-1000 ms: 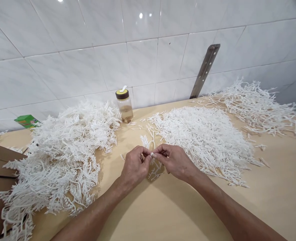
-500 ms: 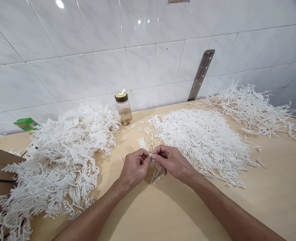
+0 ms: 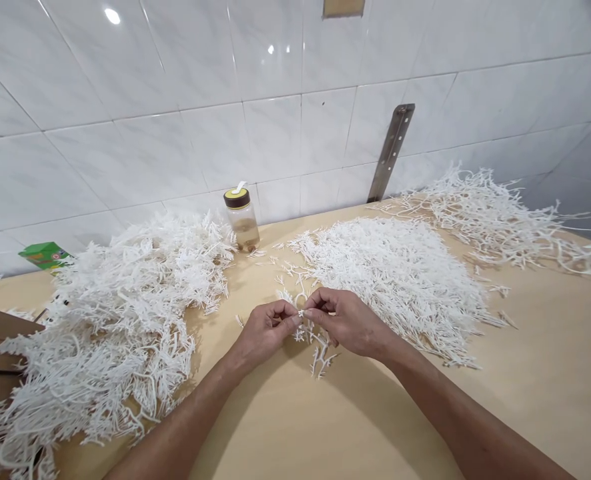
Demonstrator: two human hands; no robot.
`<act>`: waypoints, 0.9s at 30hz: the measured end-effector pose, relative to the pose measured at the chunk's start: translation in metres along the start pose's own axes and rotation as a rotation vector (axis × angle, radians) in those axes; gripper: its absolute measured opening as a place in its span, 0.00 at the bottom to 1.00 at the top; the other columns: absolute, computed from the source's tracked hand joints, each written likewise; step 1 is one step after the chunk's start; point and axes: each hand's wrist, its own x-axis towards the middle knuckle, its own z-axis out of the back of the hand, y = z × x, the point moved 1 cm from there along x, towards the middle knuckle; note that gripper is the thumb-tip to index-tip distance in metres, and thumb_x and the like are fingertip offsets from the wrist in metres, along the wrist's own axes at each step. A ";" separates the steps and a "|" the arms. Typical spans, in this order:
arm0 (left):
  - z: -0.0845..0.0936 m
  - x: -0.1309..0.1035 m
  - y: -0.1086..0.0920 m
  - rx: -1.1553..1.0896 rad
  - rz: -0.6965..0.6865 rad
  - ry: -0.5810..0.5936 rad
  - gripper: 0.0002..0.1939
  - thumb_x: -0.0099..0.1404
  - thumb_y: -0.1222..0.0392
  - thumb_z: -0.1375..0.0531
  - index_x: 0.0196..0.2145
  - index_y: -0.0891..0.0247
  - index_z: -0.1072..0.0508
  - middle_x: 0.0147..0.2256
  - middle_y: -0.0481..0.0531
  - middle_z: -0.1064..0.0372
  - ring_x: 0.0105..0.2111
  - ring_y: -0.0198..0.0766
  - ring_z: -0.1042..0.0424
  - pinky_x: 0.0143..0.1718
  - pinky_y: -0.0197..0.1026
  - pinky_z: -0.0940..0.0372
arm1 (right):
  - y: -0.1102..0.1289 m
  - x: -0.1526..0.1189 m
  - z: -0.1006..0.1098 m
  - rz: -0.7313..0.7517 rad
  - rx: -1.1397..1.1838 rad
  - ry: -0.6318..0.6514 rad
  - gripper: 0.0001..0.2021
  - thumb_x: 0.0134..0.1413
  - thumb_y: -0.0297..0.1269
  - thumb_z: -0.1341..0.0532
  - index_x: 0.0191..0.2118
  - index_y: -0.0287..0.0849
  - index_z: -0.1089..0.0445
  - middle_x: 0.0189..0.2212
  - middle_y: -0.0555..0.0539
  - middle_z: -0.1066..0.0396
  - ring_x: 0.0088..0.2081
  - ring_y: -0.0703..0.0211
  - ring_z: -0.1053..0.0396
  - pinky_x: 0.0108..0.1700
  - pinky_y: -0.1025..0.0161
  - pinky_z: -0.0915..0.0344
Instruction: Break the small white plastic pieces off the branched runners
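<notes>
Fingertip to fingertip, my left hand (image 3: pixel 268 327) and my right hand (image 3: pixel 345 320) pinch a white branching plastic piece (image 3: pixel 321 353) between them over the middle of the table. Its thin forked twigs hang below my right fingers, and a curved part shows just above the fingertips. Both hands are closed, thumb against forefinger. Part of the piece is hidden behind my right hand. To the left lies a tall heap of tangled white branched pieces (image 3: pixel 125 320). A flatter pile of short white sprigs (image 3: pixel 385 273) spreads beyond my right hand.
Long thin white stems (image 3: pixel 495 213) lie loose at the back right. A bottle (image 3: pixel 244 227) of pale brown liquid stands by the tiled wall, near a metal bracket (image 3: pixel 391 153). At left are a green carton (image 3: pixel 44 255) and a brown box (image 3: pixel 0 333).
The white branching piece has shifted between my fingers, its twigs now hanging lower and further right. My hands stay nearly in place. The whole view has shifted slightly.
</notes>
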 end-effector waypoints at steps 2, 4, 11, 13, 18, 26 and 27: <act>-0.001 -0.001 -0.001 0.037 -0.026 0.003 0.14 0.60 0.50 0.38 0.28 0.65 0.28 0.22 0.46 0.38 0.22 0.30 0.43 0.25 0.34 0.47 | 0.001 -0.001 0.002 -0.041 0.056 0.065 0.10 0.58 0.42 0.40 0.35 0.40 0.29 0.21 0.53 0.33 0.18 0.67 0.38 0.21 0.68 0.39; -0.002 -0.003 0.000 0.126 -0.056 -0.001 0.12 0.61 0.53 0.39 0.28 0.65 0.28 0.23 0.46 0.38 0.23 0.31 0.43 0.26 0.35 0.47 | 0.000 -0.002 0.004 -0.057 0.071 0.108 0.13 0.60 0.45 0.41 0.35 0.40 0.28 0.18 0.54 0.36 0.17 0.67 0.38 0.21 0.69 0.39; -0.006 -0.005 0.003 0.309 -0.060 -0.012 0.08 0.64 0.59 0.43 0.30 0.64 0.28 0.22 0.45 0.38 0.23 0.32 0.42 0.26 0.35 0.47 | -0.009 0.000 0.003 -0.065 0.024 0.105 0.12 0.58 0.45 0.40 0.33 0.41 0.25 0.24 0.51 0.30 0.19 0.67 0.35 0.20 0.68 0.34; -0.006 -0.005 0.002 0.318 -0.059 -0.010 0.08 0.64 0.58 0.43 0.30 0.64 0.28 0.22 0.45 0.38 0.23 0.32 0.41 0.26 0.35 0.47 | -0.009 0.000 0.003 -0.057 -0.003 0.078 0.12 0.57 0.44 0.40 0.33 0.41 0.25 0.24 0.51 0.29 0.19 0.66 0.35 0.20 0.68 0.35; -0.005 -0.004 0.004 0.306 -0.058 0.000 0.09 0.64 0.58 0.43 0.28 0.64 0.29 0.22 0.46 0.36 0.24 0.32 0.39 0.26 0.35 0.45 | -0.004 -0.002 0.005 -0.039 -0.072 0.079 0.11 0.58 0.40 0.41 0.32 0.42 0.25 0.20 0.53 0.31 0.17 0.66 0.34 0.21 0.68 0.37; -0.006 -0.002 0.006 0.168 -0.014 -0.003 0.10 0.60 0.57 0.40 0.25 0.65 0.31 0.22 0.45 0.39 0.23 0.31 0.42 0.25 0.34 0.47 | -0.004 -0.001 -0.006 0.168 -0.421 -0.053 0.10 0.58 0.31 0.44 0.31 0.43 0.25 0.25 0.50 0.27 0.26 0.62 0.34 0.29 0.65 0.40; -0.005 -0.002 0.005 0.144 -0.013 0.001 0.10 0.60 0.56 0.40 0.25 0.65 0.31 0.22 0.46 0.39 0.23 0.31 0.42 0.25 0.34 0.47 | -0.006 0.000 -0.009 0.205 -0.479 -0.070 0.10 0.58 0.30 0.44 0.31 0.42 0.26 0.27 0.49 0.27 0.28 0.62 0.34 0.31 0.64 0.40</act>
